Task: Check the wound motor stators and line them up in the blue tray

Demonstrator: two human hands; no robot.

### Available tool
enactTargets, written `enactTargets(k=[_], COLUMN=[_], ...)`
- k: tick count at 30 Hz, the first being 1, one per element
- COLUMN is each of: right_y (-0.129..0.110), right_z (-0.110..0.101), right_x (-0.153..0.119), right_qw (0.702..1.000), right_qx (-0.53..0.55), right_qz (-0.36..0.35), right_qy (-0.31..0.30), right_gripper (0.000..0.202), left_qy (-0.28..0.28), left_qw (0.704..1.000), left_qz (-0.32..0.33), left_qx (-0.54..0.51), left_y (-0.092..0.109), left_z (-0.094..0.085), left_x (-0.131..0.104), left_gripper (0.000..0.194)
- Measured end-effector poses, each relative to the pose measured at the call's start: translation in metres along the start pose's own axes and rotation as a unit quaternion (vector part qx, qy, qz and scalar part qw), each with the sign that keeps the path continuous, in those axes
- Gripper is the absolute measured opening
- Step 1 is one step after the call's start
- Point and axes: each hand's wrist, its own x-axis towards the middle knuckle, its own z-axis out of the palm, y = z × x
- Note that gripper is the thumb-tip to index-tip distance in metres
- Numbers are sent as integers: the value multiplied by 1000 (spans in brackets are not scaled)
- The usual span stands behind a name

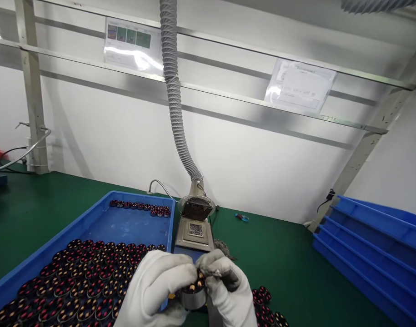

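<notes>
Centrally, at the bottom of the frame, a round metal-sided part [193, 299] with copper-coloured tips sits between gloved hands: left fingers [185, 272] pinch its rim, right fingers [211, 272] press together at its top. Open green worktop [283, 245] stretches right toward stacked blue trays [371, 245].

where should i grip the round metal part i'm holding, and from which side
Probably best by the smooth outer wall of the round metal part, fingertips coming in from left and right: that wall is plain and curved, while small copper-coloured pieces crowd its top and could get disturbed.
</notes>
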Motion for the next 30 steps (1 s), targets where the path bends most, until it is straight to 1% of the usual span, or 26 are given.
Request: enactTargets(k=[2,3,4,5,6,7,8,10,11,12,15,18,20,22,23,25,26,27,28,29,30], right_y=[5,5,5,4,2,1,0,1,3,5,11,16,19,21,22,24,24,24,23,23,22], right_z=[-4,-7,-10,-11,-11,-9,-5,6,12,16,22,22,23,25,25,25,24,23,21,19,17], right_x=[0,0,0,0,-2,-3,-5,-9,-10,-11,-10,-6,-6,-6,-7,-10,-11,-12,-13,-13,-13], right_qw=[997,992,982,973,969,973,982,991,990,988,985,977,967,960,957,955,954,955,957,960,963], right_qx=[44,57,62,56,42,29,21,25,33,41,56,101,133,147,150,156,159,160,156,150,141], right_qz=[-26,-47,-74,-95,-97,-73,-27,83,119,136,152,183,213,236,244,251,252,250,244,236,229], right_qy=[56,103,160,202,223,216,187,103,75,63,59,50,41,36,35,31,28,27,27,30,33], right_gripper=[5,7,10,12,13,14,16,28,31,32,27,28,30,31,33,39,42,44,45,43,40], left_qy=[9,8,9,11,15,18,21,22,18,16,-7,-56,-59,-26,1,67,90,99,83,48,2], left_qw=[999,998,997,996,996,996,996,995,994,993,995,994,990,981,971,934,912,893,884,885,892], left_qz=[31,39,39,37,31,22,12,-6,-14,-21,-41,-91,-114,-148,-180,-268,-311,-350,-376,-387,-383], left_qx=[42,57,69,76,79,79,80,93,103,113,95,0,-65,-126,-160,-228,-252,-265,-266,-256,-238], left_y=[-2,-2,-2,-2,-2,-2,-1,0,1,1,2,2,1,-1,-3,-4,-4,-4,-2,0,2], left_z=[0,-1,-2,-3,-4,-4,-5,-5,-5,-4,-5,-9,-11,-12,-11,-12,-13,-15,-17,-20,-23], left_x=[-5,-7,-10,-11,-12,-13,-12,-10,-8,-6,0,5,7,8,7,6,6,6,7,8,9], left_gripper=[15,16,16,16,16,17,19,23,24,23,21,21,17,17,19,20,20,18,16,18,27])
